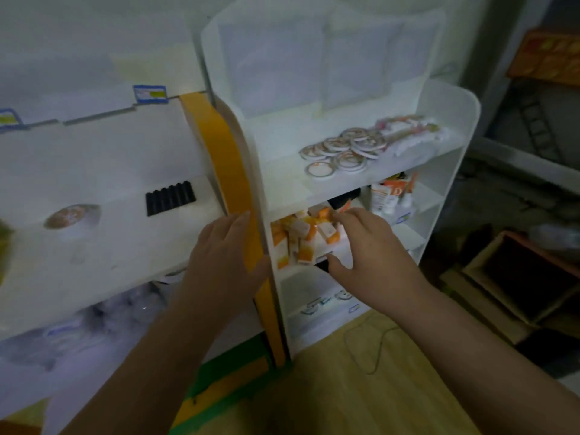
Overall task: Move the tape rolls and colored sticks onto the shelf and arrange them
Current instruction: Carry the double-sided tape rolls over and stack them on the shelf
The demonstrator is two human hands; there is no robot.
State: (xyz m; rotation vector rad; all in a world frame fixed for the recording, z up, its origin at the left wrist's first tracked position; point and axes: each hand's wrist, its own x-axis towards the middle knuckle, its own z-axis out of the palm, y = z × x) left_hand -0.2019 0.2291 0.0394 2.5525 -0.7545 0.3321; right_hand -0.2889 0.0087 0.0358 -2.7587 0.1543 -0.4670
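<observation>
While the left hand (224, 255) lies flat with straight fingers against the yellow edge strip (233, 189) of the white shelf (439, 127), the right hand (373, 255) spreads loosely open at the middle compartment, fingertips touching the heap of small orange-and-white boxes (301, 237), holding nothing. Up at one o'clock from that hand, the tape rolls (342, 149) lie clustered flat on the upper shelf board, with the colored sticks (408, 127) just beside them at two o'clock, blurred.
</observation>
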